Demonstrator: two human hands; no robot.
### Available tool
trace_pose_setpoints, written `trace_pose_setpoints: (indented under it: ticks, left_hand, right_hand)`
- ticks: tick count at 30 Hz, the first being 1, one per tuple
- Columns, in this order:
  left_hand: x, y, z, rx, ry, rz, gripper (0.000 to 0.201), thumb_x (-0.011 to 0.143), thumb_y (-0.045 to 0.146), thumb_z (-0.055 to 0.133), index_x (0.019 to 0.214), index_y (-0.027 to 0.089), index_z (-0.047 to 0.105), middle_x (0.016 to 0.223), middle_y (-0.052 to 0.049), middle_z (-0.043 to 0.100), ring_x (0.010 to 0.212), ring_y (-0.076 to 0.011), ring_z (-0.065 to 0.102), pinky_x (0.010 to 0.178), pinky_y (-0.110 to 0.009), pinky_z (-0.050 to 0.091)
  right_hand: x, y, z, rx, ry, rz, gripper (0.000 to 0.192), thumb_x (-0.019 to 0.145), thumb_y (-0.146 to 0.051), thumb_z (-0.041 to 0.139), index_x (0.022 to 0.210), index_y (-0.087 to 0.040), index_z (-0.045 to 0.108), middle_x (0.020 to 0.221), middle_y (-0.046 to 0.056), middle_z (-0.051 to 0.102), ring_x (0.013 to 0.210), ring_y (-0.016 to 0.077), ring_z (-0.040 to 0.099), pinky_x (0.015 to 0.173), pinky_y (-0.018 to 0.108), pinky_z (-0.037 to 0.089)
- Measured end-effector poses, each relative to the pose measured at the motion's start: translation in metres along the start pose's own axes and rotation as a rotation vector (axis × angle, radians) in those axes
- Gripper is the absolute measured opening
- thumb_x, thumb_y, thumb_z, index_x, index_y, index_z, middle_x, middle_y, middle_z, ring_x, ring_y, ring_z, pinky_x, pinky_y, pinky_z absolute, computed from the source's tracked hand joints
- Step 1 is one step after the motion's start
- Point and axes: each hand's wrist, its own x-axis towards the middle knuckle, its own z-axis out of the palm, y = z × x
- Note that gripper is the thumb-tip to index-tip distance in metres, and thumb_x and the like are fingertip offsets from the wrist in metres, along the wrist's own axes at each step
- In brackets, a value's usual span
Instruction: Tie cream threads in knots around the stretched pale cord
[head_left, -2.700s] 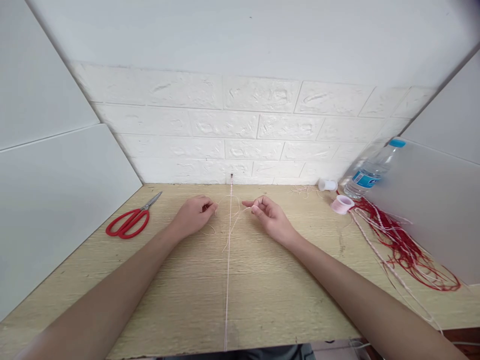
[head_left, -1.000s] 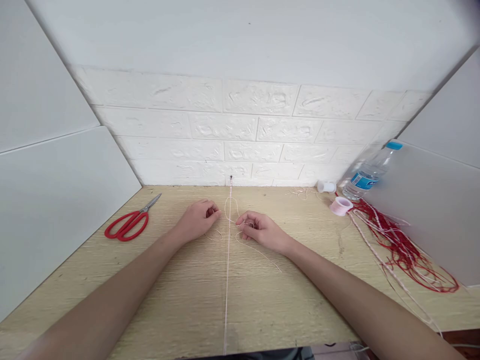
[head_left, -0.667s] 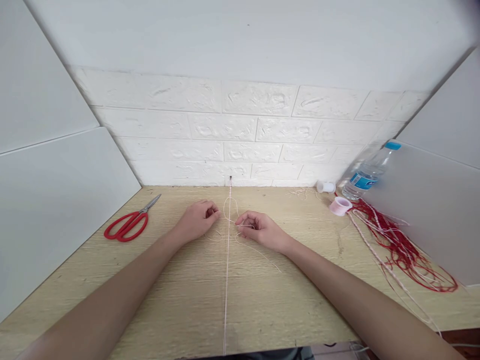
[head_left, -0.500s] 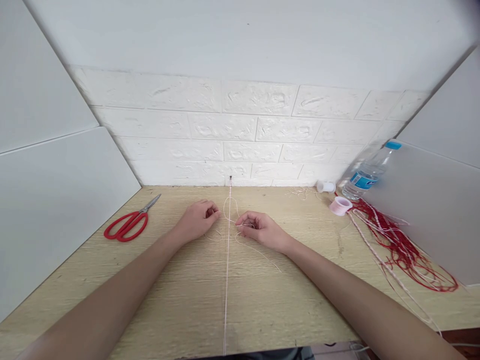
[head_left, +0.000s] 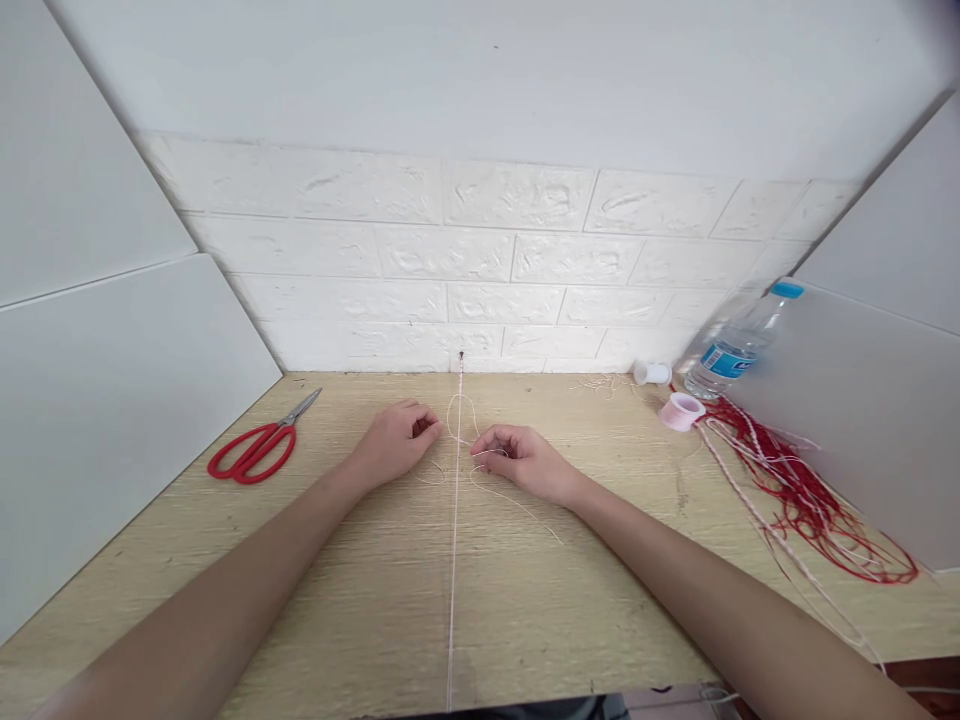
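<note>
I saw the wooden table (head_left: 315,600) backed by a white brick wall (head_left: 480,260). A pink cord (head_left: 453,560) ran taut down the table's middle from a pin at the wall. Red thread bundle (head_left: 810,500) lay far right, with a water bottle (head_left: 731,350) and pink spool (head_left: 681,411) near it; red scissors (head_left: 255,450) lay well left. Left hand (head_left: 394,440) sat just left of the cord, fingers curled, pinching a thin loose thread (head_left: 510,500). Right hand (head_left: 525,462) sat just right, thumb and forefinger pinched on that thread's loop.
</note>
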Motion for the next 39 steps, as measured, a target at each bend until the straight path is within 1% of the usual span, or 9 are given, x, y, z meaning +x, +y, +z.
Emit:
trace_pose_setpoints:
  ticks: [3,7,13,20,25,31,35,39]
  left_hand:
    - [-0.001,0.004,-0.001,-0.016,-0.004,0.019,0.027,0.086,0.041,0.050,0.076,0.019,0.063,0.076,-0.003,0.060,0.070,-0.0160,0.054,0.068,-0.031,0.042]
    - [-0.003,0.009,-0.002,-0.058,-0.049,0.038,0.026,0.085,0.042,0.053,0.079,0.019,0.065,0.078,-0.003,0.060,0.071,-0.0161,0.055,0.068,-0.031,0.044]
    - [-0.004,0.011,-0.001,-0.089,-0.102,0.086,0.026,0.086,0.042,0.053,0.082,0.020,0.066,0.083,-0.004,0.059,0.074,-0.0158,0.056,0.071,-0.030,0.046]
    - [-0.005,0.011,0.001,-0.080,-0.094,0.078,0.027,0.086,0.042,0.052,0.080,0.020,0.066,0.082,-0.004,0.058,0.074,-0.0160,0.056,0.070,-0.030,0.046]
    - [-0.004,0.012,0.001,-0.079,-0.093,0.068,0.028,0.086,0.044,0.051,0.082,0.020,0.066,0.082,-0.004,0.059,0.074,-0.0160,0.056,0.070,-0.030,0.046]
    - [-0.004,0.013,0.002,-0.062,-0.075,0.074,0.028,0.086,0.042,0.050,0.080,0.020,0.065,0.081,-0.003,0.059,0.073,-0.0159,0.055,0.070,-0.031,0.044]
    - [-0.005,0.013,0.002,-0.057,-0.063,0.083,0.028,0.087,0.041,0.050,0.078,0.020,0.065,0.078,-0.003,0.057,0.072,-0.0158,0.054,0.069,-0.031,0.043]
    - [-0.005,0.013,0.003,-0.057,-0.061,0.083,0.030,0.087,0.043,0.048,0.077,0.019,0.064,0.077,-0.003,0.057,0.072,-0.0163,0.053,0.068,-0.031,0.042]
  right_hand:
    - [0.000,0.000,0.000,-0.007,0.000,0.001,0.017,0.081,-0.031,0.061,0.094,-0.019,0.065,0.075,0.000,0.062,0.066,0.0123,0.051,0.060,0.025,0.037]
    - [0.000,0.001,0.000,0.005,-0.010,-0.010,0.016,0.082,-0.028,0.059,0.095,-0.020,0.065,0.076,0.000,0.062,0.067,0.0122,0.051,0.063,0.025,0.038]
    - [0.000,0.001,0.001,-0.067,0.002,-0.036,0.015,0.082,-0.027,0.059,0.093,-0.020,0.065,0.070,-0.002,0.055,0.062,0.0110,0.045,0.058,0.024,0.034]
    - [-0.004,-0.004,0.003,-0.135,-0.008,-0.083,0.014,0.082,-0.025,0.057,0.092,-0.020,0.065,0.071,-0.002,0.055,0.063,0.0114,0.045,0.058,0.024,0.034]
    - [-0.003,-0.002,0.003,-0.125,-0.010,-0.074,0.014,0.082,-0.026,0.057,0.092,-0.020,0.065,0.072,-0.002,0.055,0.063,0.0117,0.045,0.059,0.024,0.035]
    - [-0.002,-0.001,0.003,-0.066,0.002,-0.049,0.021,0.084,-0.028,0.056,0.103,-0.020,0.062,0.076,-0.001,0.059,0.065,0.0122,0.048,0.060,0.024,0.037]
    - [-0.003,-0.002,0.003,-0.075,-0.003,-0.050,0.018,0.084,-0.028,0.056,0.097,-0.020,0.064,0.075,-0.002,0.058,0.064,0.0117,0.047,0.059,0.024,0.036]
    - [-0.003,-0.002,0.002,-0.080,0.002,-0.023,0.018,0.084,-0.030,0.056,0.097,-0.021,0.065,0.072,-0.002,0.057,0.063,0.0120,0.046,0.058,0.025,0.036]
